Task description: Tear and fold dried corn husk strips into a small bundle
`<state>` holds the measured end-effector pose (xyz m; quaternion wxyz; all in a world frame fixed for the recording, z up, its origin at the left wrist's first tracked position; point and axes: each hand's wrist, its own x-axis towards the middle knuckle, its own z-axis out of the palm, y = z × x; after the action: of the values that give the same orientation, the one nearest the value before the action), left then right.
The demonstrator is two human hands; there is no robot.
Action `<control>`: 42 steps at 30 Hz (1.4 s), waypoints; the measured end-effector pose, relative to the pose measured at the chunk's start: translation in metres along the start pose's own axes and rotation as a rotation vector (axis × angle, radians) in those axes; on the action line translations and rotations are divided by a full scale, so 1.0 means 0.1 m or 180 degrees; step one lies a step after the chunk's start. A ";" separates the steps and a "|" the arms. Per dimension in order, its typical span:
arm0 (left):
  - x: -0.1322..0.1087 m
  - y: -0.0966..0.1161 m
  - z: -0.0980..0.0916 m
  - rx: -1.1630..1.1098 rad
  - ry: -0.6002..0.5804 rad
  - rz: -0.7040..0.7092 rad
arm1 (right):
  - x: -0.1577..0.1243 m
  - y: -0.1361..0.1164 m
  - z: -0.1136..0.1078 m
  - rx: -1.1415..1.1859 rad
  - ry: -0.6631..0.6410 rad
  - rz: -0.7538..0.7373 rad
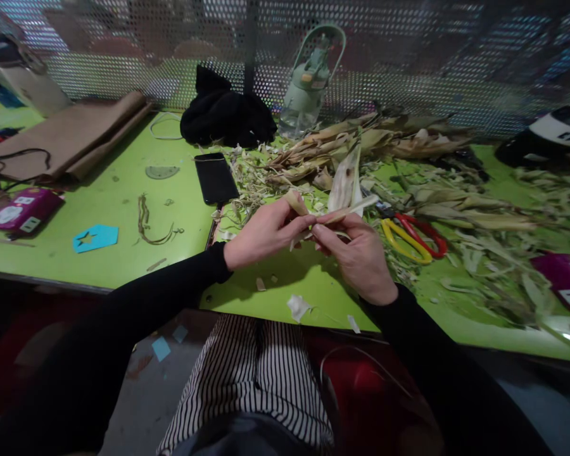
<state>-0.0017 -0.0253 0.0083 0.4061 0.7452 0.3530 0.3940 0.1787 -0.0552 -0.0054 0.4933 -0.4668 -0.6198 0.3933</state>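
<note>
left hand point(261, 233) and right hand point(356, 256) pinch pale dried corn husk strip point(344, 212) over lime-green bench point(123, 240); yellow and red scissors point(411, 239) just right; black phone point(215, 178) behind left hand.

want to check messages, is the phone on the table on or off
Screen dark: the phone lies flat, face up on the green table, showing only black glass. Powered off or merely asleep, cannot tell.

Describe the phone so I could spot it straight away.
Start at the black cloth bundle at the back of the green table. Just in front of it lies the phone, a flat black slab, face up, left of the dry husk pile.
</note>
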 end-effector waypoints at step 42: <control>0.06 -0.04 -0.03 -0.0249 -0.0884 -0.0542 | 0.05 0.04 -0.07 0.0177 -0.0167 0.0375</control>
<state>-0.0031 -0.0176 0.0074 0.5115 0.7435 0.3398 0.2648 0.1859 -0.0495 -0.0069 0.4656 -0.4781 -0.5928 0.4508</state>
